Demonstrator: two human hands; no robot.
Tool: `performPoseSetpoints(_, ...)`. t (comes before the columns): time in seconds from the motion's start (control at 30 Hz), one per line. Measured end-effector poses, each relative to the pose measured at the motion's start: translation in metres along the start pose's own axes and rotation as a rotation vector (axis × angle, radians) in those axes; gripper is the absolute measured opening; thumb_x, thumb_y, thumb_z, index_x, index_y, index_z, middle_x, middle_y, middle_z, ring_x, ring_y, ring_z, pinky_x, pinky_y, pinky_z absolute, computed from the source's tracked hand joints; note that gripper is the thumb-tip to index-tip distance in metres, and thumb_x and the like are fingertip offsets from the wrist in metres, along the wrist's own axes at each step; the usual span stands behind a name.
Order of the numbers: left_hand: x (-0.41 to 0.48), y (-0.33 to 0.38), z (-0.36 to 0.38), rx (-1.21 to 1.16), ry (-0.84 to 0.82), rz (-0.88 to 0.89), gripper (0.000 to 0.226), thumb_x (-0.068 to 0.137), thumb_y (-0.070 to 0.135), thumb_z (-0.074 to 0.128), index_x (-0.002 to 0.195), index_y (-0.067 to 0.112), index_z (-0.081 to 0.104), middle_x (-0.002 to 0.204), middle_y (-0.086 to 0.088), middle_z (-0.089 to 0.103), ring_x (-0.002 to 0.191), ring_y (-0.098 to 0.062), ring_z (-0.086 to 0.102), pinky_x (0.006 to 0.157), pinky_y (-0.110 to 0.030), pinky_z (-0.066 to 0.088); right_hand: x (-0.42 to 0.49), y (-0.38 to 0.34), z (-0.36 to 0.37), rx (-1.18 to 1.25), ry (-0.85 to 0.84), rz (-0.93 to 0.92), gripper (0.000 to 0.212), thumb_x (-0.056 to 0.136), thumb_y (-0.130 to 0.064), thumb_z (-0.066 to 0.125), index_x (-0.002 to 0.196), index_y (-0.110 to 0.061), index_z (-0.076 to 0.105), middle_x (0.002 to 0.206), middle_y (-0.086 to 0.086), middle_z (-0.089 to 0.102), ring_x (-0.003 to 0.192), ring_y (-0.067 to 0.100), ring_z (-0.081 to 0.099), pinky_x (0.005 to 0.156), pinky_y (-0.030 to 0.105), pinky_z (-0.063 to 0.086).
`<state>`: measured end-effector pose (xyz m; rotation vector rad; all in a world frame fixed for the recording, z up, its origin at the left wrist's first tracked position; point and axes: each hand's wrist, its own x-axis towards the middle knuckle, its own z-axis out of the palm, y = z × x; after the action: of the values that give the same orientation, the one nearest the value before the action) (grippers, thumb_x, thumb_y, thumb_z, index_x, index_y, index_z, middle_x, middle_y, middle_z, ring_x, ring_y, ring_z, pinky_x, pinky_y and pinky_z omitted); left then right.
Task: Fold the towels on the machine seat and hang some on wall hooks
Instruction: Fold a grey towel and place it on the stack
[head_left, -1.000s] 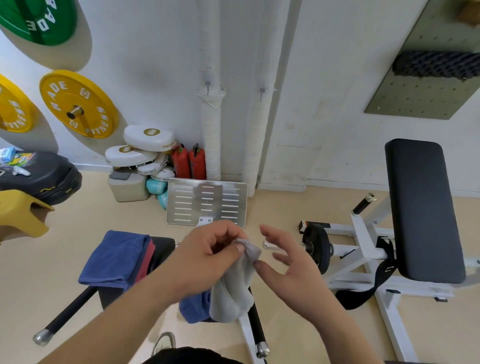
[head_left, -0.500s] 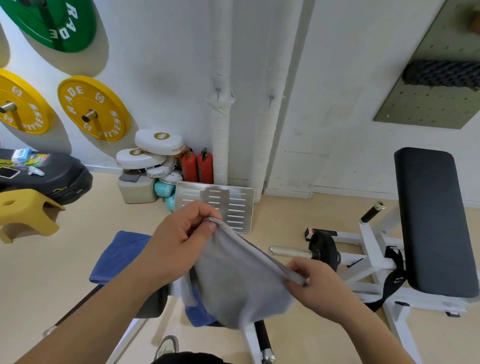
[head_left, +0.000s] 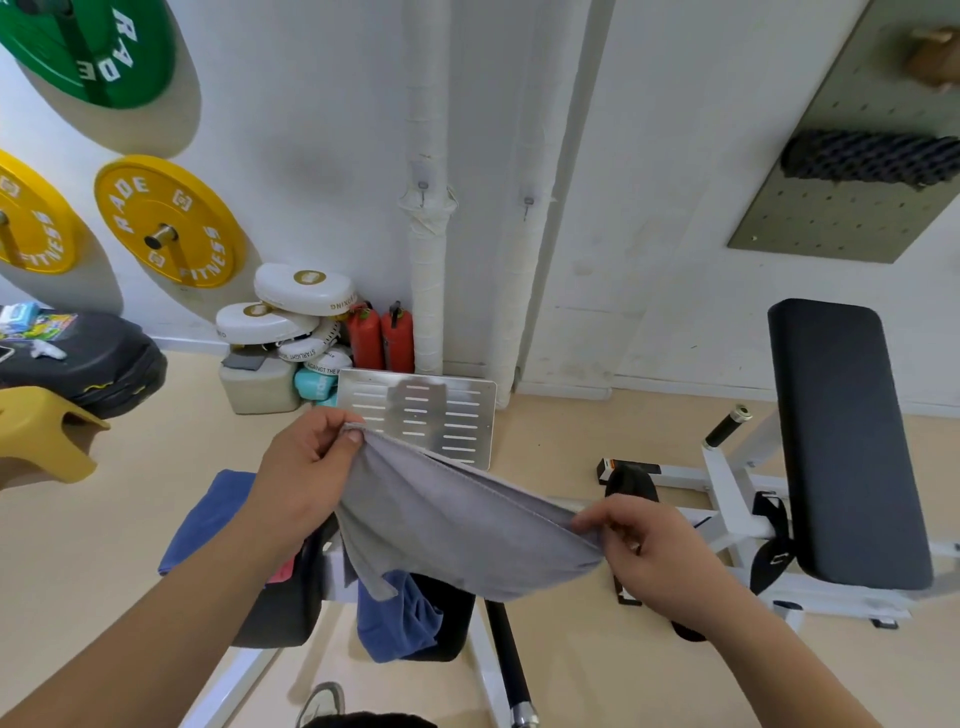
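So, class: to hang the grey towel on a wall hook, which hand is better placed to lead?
Probably left: the left hand pinches the grey towel higher, nearer the wall hook, than the right hand.

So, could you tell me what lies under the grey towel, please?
Below the grey towel, a crumpled blue towel hangs over the black seat. Whatever lies on the seat directly behind the cloth is hidden.

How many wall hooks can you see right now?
2: one small metal wall hook on the taped white pipe, a second hook just right of it, slightly lower. Others may be hidden.
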<state>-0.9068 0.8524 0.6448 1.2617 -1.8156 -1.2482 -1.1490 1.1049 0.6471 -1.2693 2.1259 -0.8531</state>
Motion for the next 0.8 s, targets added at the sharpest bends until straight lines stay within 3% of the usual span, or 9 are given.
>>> performPoseSetpoints(0.1, 0.000, 0.001, 0.003, -0.016, -0.002, -0.008, 0.017, 0.102, 0.015, 0.059, 0.099, 0.027, 0.071, 0.089, 0.017, 0.074, 0.091, -0.003, 0.065, 0.077, -0.021, 0.047, 0.002, 0.006, -0.002, -0.137, -0.050, -0.039, 0.056, 0.078, 0.004, 0.052, 0.068, -0.049, 0.065, 0.080, -0.015, 0.068, 0.080, 0.008, 0.065, 0.068, 0.016, 0.047)
performPoseSetpoints(0.17, 0.000, 0.004, 0.004, -0.023, -0.001, 0.004, 0.019, 0.102, 0.015, 0.059, 0.096, 0.030, 0.070, 0.090, 0.018, 0.074, 0.091, -0.001, 0.065, 0.078, -0.020, 0.046, -0.003, 0.004, -0.004, -0.130, -0.118, -0.034, 0.042, 0.074, -0.007, 0.051, 0.062, -0.046, 0.062, 0.076, -0.011, 0.066, 0.076, 0.010, 0.062, 0.069, 0.027, 0.052)
performPoseSetpoints(0.23, 0.004, 0.006, 0.003, -0.033, 0.019, 0.003, 0.019, 0.102, 0.016, 0.059, 0.097, 0.030, 0.070, 0.089, 0.011, 0.075, 0.093, -0.007, 0.066, 0.079, -0.022, 0.046, -0.007, -0.003, -0.008, -0.073, -0.162, -0.031, 0.025, 0.075, -0.018, 0.055, 0.065, -0.040, 0.061, 0.075, -0.010, 0.065, 0.074, 0.009, 0.060, 0.071, 0.029, 0.053)
performPoseSetpoints(0.3, 0.005, 0.012, -0.002, -0.048, 0.027, 0.016, 0.019, 0.102, 0.015, 0.059, 0.099, 0.030, 0.070, 0.093, 0.011, 0.074, 0.095, -0.009, 0.065, 0.080, -0.023, 0.047, -0.010, -0.005, -0.013, -0.014, -0.088, -0.040, 0.009, 0.078, -0.028, 0.067, 0.073, -0.034, 0.063, 0.077, -0.009, 0.066, 0.075, 0.010, 0.063, 0.072, 0.027, 0.054)
performPoseSetpoints(0.4, 0.001, 0.025, -0.014, -0.107, -0.012, 0.104, 0.019, 0.102, 0.016, 0.059, 0.099, 0.031, 0.071, 0.094, 0.011, 0.076, 0.089, -0.004, 0.064, 0.081, -0.025, 0.048, -0.012, -0.009, -0.025, 0.084, 0.200, -0.018, 0.019, 0.084, -0.024, 0.081, 0.081, -0.027, 0.062, 0.082, -0.005, 0.070, 0.076, 0.016, 0.067, 0.074, 0.035, 0.058)
performPoseSetpoints(0.5, -0.005, 0.031, -0.017, -0.130, -0.082, 0.134, 0.020, 0.102, 0.015, 0.059, 0.099, 0.031, 0.072, 0.093, 0.008, 0.076, 0.084, -0.004, 0.064, 0.084, -0.037, 0.055, -0.009, -0.017, -0.034, 0.370, 0.381, 0.061, 0.028, 0.091, -0.014, 0.075, 0.077, -0.028, 0.054, 0.073, -0.004, 0.066, 0.068, 0.022, 0.059, 0.064, 0.041, 0.049)
performPoseSetpoints(0.6, -0.012, 0.030, -0.012, -0.127, -0.104, 0.111, 0.024, 0.102, 0.016, 0.061, 0.097, 0.036, 0.073, 0.095, 0.008, 0.079, 0.088, -0.013, 0.069, 0.091, -0.050, 0.060, -0.003, -0.020, -0.038, 0.442, 0.399, 0.104, 0.026, 0.096, -0.012, 0.069, 0.088, -0.029, 0.052, 0.065, 0.001, 0.063, 0.061, 0.026, 0.046, 0.059, 0.042, 0.039)
performPoseSetpoints(0.7, -0.015, 0.031, -0.010, -0.096, -0.065, 0.145, 0.024, 0.101, 0.020, 0.063, 0.105, 0.041, 0.074, 0.098, 0.015, 0.079, 0.091, -0.010, 0.071, 0.091, -0.047, 0.060, 0.001, -0.017, -0.040, 0.380, 0.421, 0.150, 0.030, 0.097, -0.018, 0.068, 0.115, -0.041, 0.058, 0.076, -0.002, 0.079, 0.067, 0.031, 0.067, 0.066, 0.037, 0.056)
performPoseSetpoints(0.8, -0.016, 0.028, -0.009, -0.038, -0.096, 0.122, 0.033, 0.102, 0.021, 0.062, 0.099, 0.051, 0.074, 0.098, 0.017, 0.078, 0.096, -0.011, 0.073, 0.096, -0.048, 0.059, 0.007, -0.009, -0.038, 0.350, 0.377, 0.240, 0.006, 0.096, -0.024, 0.070, 0.098, -0.029, 0.074, 0.081, 0.002, 0.080, 0.087, 0.038, 0.074, 0.084, 0.057, 0.061)
